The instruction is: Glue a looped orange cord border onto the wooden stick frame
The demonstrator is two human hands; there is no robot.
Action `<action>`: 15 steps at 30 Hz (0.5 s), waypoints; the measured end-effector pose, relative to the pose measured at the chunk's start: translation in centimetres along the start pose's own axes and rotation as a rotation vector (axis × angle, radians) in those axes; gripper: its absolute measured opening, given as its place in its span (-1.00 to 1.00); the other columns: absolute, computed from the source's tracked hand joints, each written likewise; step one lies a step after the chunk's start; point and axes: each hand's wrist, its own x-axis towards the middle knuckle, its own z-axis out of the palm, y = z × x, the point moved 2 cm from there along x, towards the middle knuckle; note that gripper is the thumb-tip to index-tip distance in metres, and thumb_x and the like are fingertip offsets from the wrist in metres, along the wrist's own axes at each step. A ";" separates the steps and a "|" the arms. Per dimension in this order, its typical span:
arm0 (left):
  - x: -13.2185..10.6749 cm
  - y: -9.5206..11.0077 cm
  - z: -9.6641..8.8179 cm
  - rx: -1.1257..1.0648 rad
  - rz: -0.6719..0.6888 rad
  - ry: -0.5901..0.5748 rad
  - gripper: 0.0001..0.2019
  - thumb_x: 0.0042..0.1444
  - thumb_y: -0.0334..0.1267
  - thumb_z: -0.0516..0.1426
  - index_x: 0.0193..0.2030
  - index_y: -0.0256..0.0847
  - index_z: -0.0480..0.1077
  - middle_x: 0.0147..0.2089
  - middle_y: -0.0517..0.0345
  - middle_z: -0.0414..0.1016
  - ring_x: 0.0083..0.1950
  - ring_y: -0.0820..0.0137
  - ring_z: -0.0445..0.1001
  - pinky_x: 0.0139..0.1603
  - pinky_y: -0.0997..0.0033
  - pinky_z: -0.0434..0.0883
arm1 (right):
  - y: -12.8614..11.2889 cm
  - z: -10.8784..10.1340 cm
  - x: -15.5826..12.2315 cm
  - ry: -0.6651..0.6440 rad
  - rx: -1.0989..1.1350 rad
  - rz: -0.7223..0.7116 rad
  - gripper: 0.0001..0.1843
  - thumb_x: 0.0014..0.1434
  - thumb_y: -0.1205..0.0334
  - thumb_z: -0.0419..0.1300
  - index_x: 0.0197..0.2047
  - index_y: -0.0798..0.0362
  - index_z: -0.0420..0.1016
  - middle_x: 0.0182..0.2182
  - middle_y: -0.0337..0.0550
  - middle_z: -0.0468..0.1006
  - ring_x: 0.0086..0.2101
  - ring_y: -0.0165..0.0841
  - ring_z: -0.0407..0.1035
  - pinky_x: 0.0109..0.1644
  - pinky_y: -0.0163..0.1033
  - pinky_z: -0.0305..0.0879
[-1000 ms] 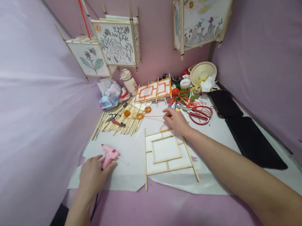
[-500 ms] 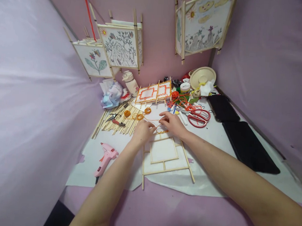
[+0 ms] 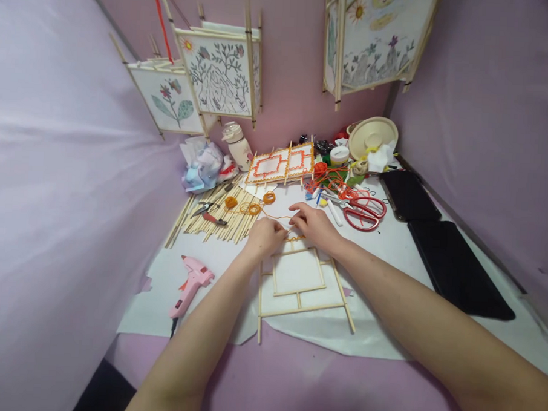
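A frame of thin wooden sticks (image 3: 296,310) with a smaller inner frame lies before me on white paper. Along its far bar runs a short stretch of wavy orange cord (image 3: 295,238). My left hand (image 3: 267,235) is at the far left of that bar, its fingers pinched on the cord. My right hand (image 3: 313,226) is just right of it, thumb and fingers also closed on the cord. From there an orange strand (image 3: 276,215) leads back to coils of orange cord (image 3: 254,209) on the sticks. The fingertips partly hide the far bar.
A pink glue gun (image 3: 192,287) lies left, near loose sticks (image 3: 209,233) and red-handled pliers (image 3: 214,218). Red scissors (image 3: 364,214) and two black flat objects (image 3: 459,268) lie right. A decorated frame (image 3: 280,164) stands behind; picture lanterns (image 3: 225,73) hang above.
My hands have drawn slightly closer together at the far bar, still pinching the cord. The strand between the coils and my fingers hangs looser. The camera view has shifted a little.
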 end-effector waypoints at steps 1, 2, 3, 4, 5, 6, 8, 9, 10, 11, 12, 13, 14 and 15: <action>0.0 -0.1 0.1 -0.011 -0.005 -0.006 -0.80 0.07 -0.27 0.12 -0.45 -0.21 0.56 -0.44 0.11 0.54 -0.36 0.37 0.42 -0.38 0.42 0.19 | -0.1 0.0 -0.1 -0.012 -0.013 -0.001 -0.69 0.21 0.40 0.07 0.01 0.01 0.40 -0.33 -0.21 0.65 -0.31 -0.38 0.50 -0.18 -0.29 0.31; 0.0 -0.1 0.1 -0.014 -0.009 -0.008 -0.79 0.07 -0.29 0.11 -0.48 -0.22 0.54 -0.48 0.12 0.51 -0.39 0.38 0.40 -0.41 0.42 0.16 | -0.1 0.0 -0.1 -0.023 -0.029 -0.003 -0.68 0.21 0.40 0.07 0.02 0.00 0.40 -0.32 -0.21 0.65 -0.31 -0.38 0.49 -0.18 -0.29 0.31; 0.0 -0.2 0.2 -0.015 -0.008 -0.006 -0.78 0.07 -0.29 0.10 -0.50 -0.23 0.53 -0.50 0.13 0.49 -0.42 0.39 0.38 -0.43 0.42 0.14 | -0.1 0.0 -0.1 -0.033 -0.050 -0.006 -0.68 0.22 0.40 0.06 0.04 0.00 0.39 -0.32 -0.21 0.64 -0.31 -0.38 0.49 -0.18 -0.28 0.31; 0.0 -0.2 0.3 -0.014 -0.005 -0.003 -0.77 0.08 -0.30 0.10 -0.52 -0.23 0.51 -0.52 0.13 0.47 -0.43 0.39 0.37 -0.43 0.42 0.14 | -0.2 0.0 -0.1 -0.037 -0.078 -0.013 -0.67 0.23 0.38 0.06 0.05 0.00 0.38 -0.30 -0.20 0.64 -0.29 -0.37 0.49 -0.16 -0.27 0.31; 0.0 -0.2 0.4 -0.014 0.001 0.001 -0.77 0.08 -0.30 0.09 -0.53 -0.24 0.51 -0.53 0.13 0.46 -0.43 0.39 0.37 -0.43 0.42 0.13 | -0.2 -0.1 -0.1 -0.034 -0.115 -0.027 -0.68 0.24 0.37 0.06 0.06 0.01 0.38 -0.27 -0.17 0.63 -0.26 -0.35 0.48 -0.13 -0.25 0.30; 0.0 -0.3 0.4 -0.019 0.006 0.004 -0.76 0.09 -0.29 0.09 -0.52 -0.24 0.51 -0.52 0.12 0.47 -0.43 0.39 0.37 -0.43 0.43 0.13 | -0.3 -0.3 -0.1 -0.021 -0.164 -0.046 -0.68 0.24 0.35 0.07 0.06 0.03 0.38 -0.21 -0.13 0.62 -0.21 -0.33 0.47 -0.08 -0.22 0.29; 0.0 -0.3 0.5 -0.036 0.012 0.004 -0.77 0.10 -0.29 0.10 -0.50 -0.23 0.52 -0.48 0.11 0.50 -0.39 0.39 0.39 -0.41 0.44 0.15 | -0.7 -0.7 -0.2 0.029 -0.286 -0.083 -0.68 0.24 0.34 0.07 0.07 0.06 0.39 -0.07 -0.04 0.56 -0.07 -0.26 0.40 0.03 -0.14 0.24; 0.0 -0.3 0.5 -0.045 0.013 0.002 -0.78 0.10 -0.28 0.10 -0.49 -0.22 0.53 -0.46 0.11 0.51 -0.38 0.38 0.40 -0.39 0.44 0.16 | -1.0 -1.0 -0.3 0.055 -0.353 -0.096 -0.67 0.24 0.35 0.07 0.06 0.07 0.40 -0.02 -0.01 0.51 -0.02 -0.22 0.36 0.06 -0.11 0.21; 0.0 -0.3 0.5 -0.055 0.015 0.002 -0.78 0.10 -0.28 0.11 -0.47 -0.21 0.54 -0.44 0.10 0.53 -0.36 0.38 0.41 -0.38 0.45 0.17 | -1.3 -1.3 -0.5 0.072 -0.419 -0.106 -0.67 0.23 0.36 0.06 0.05 0.07 0.43 0.01 0.01 0.48 0.02 -0.19 0.31 0.07 -0.08 0.18; 0.0 -0.3 0.5 -0.065 0.018 0.004 -0.79 0.10 -0.28 0.11 -0.46 -0.21 0.54 -0.42 0.10 0.54 -0.34 0.38 0.42 -0.36 0.45 0.19 | -1.8 -1.5 -0.9 0.076 -0.481 -0.115 -0.67 0.23 0.37 0.05 0.03 0.05 0.45 0.01 0.02 0.46 0.03 -0.17 0.28 0.06 -0.06 0.17; 0.0 -0.3 0.5 -0.076 0.021 0.006 -0.80 0.11 -0.27 0.11 -0.44 -0.20 0.55 -0.40 0.10 0.55 -0.33 0.37 0.43 -0.35 0.45 0.20 | -2.2 -1.7 -1.3 0.061 -0.538 -0.130 -0.68 0.22 0.39 0.05 -0.01 0.03 0.49 -0.02 0.01 0.45 0.01 -0.16 0.27 0.04 -0.06 0.15; 0.0 -0.4 0.5 -0.086 0.025 0.007 -0.80 0.11 -0.27 0.11 -0.44 -0.20 0.55 -0.40 0.10 0.55 -0.32 0.37 0.44 -0.35 0.45 0.21 | -2.7 -1.8 -1.8 0.031 -0.590 -0.153 -0.69 0.22 0.40 0.05 -0.06 0.00 0.53 -0.05 0.00 0.45 0.00 -0.16 0.25 0.01 -0.06 0.14; -0.1 -0.4 0.5 -0.095 0.029 0.008 -0.79 0.12 -0.25 0.11 -0.43 -0.20 0.55 -0.40 0.10 0.55 -0.32 0.36 0.44 -0.35 0.45 0.21 | -3.0 -1.8 -2.4 -0.002 -0.632 -0.176 -0.70 0.22 0.41 0.05 -0.11 -0.02 0.56 -0.08 -0.01 0.46 -0.03 -0.15 0.24 -0.01 -0.06 0.12; -0.1 -0.4 0.5 -0.103 0.034 0.009 -0.79 0.12 -0.24 0.11 -0.44 -0.20 0.54 -0.40 0.10 0.55 -0.32 0.36 0.44 -0.35 0.45 0.22 | -3.3 -1.7 -3.0 -0.029 -0.660 -0.198 -0.71 0.22 0.41 0.06 -0.15 -0.03 0.58 -0.10 -0.02 0.46 -0.04 -0.15 0.23 -0.03 -0.07 0.11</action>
